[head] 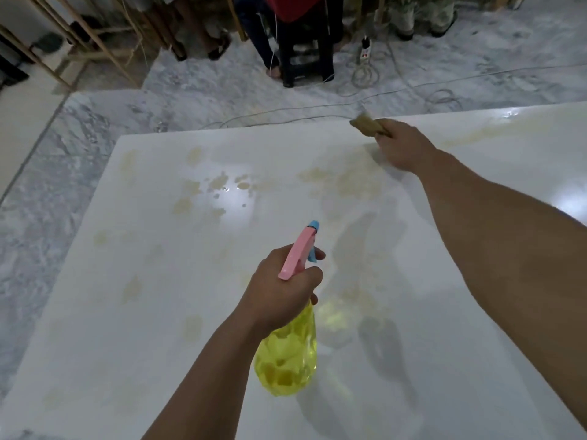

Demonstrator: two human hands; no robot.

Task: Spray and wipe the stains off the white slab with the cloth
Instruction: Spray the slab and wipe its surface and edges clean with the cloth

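A large white slab (158,312) fills the lower view, marked with yellowish stains (343,179) and wet patches (222,185) toward its far side. My left hand (282,287) grips a yellow spray bottle (287,360) by its pink and blue trigger head, held above the slab's middle with the nozzle aimed away from me. My right hand (403,144) reaches to the slab's far edge and holds a brownish cloth (368,125) against the surface there.
Marble floor (63,173) surrounds the slab. Beyond it lie cables and a power strip (365,52), a dark stool (305,58) with a person's legs beside it, and wooden frames (79,42) at the back left.
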